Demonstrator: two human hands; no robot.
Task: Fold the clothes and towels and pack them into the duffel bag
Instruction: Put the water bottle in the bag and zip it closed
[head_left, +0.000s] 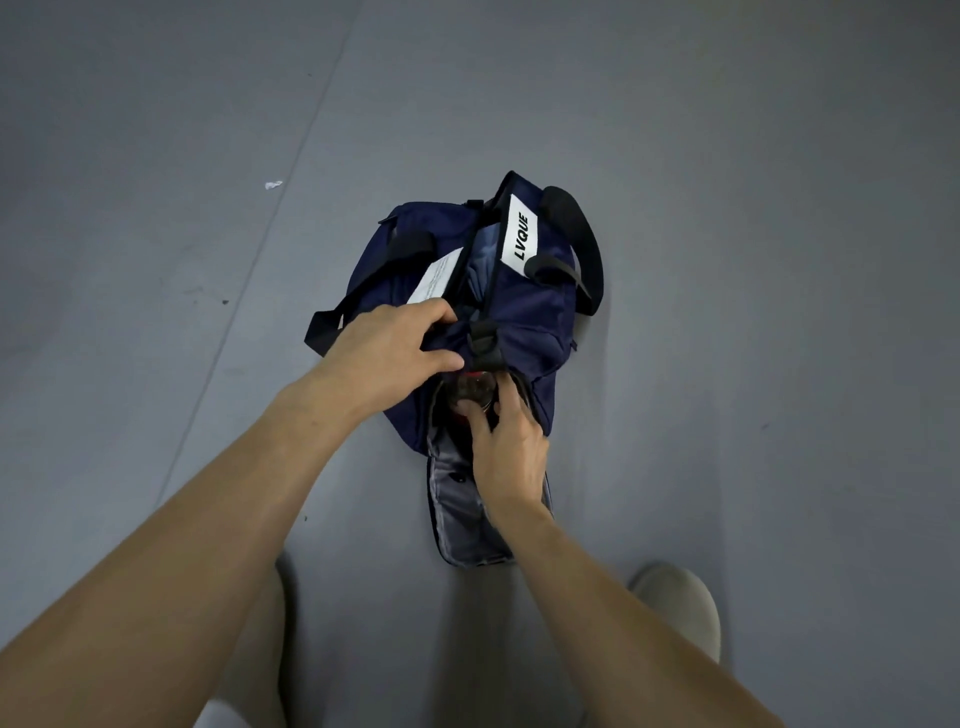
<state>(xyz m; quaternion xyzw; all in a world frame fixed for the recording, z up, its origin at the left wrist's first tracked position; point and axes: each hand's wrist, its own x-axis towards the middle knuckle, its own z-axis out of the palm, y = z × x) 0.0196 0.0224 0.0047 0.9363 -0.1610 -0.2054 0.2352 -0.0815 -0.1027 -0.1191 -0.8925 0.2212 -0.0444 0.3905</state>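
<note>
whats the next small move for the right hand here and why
Probably push the round dark item deeper into the end pocket: the right hand holds it at the pocket mouth, partly showing, while the left hand grips the duffel bag and the flap lies open.
</note>
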